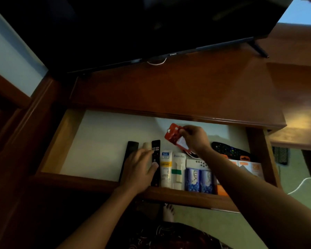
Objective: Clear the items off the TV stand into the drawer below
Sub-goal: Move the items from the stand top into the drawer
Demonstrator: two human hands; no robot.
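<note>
While the left hand (pixel 142 168) lies flat with straight fingers across two black remotes (pixel 155 162) in the open drawer (pixel 104 133), a white tube (pixel 166 168), a white box (pixel 178 169) and blue soap packs (pixel 199 179) sit in a row to their right. Further right, the right hand (pixel 195 138) pinches a red packet (pixel 174 134) above the drawer, its grip closed on the packet's edge. The TV stand (pixel 169 90) top lies beyond, under the TV (pixel 133 29).

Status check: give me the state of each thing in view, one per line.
Drawer: pulled open, items lined along its front.
Red packet: pinched by the right hand, held above the drawer floor.
Left hand: fingers straight, resting on the black remotes.
White tube: lying flat in the drawer.
Blue boxes: in the drawer, at the front.
Curved remote: lying in the drawer, right side.
TV: screen dark.
Stand top: bare where visible.
</note>
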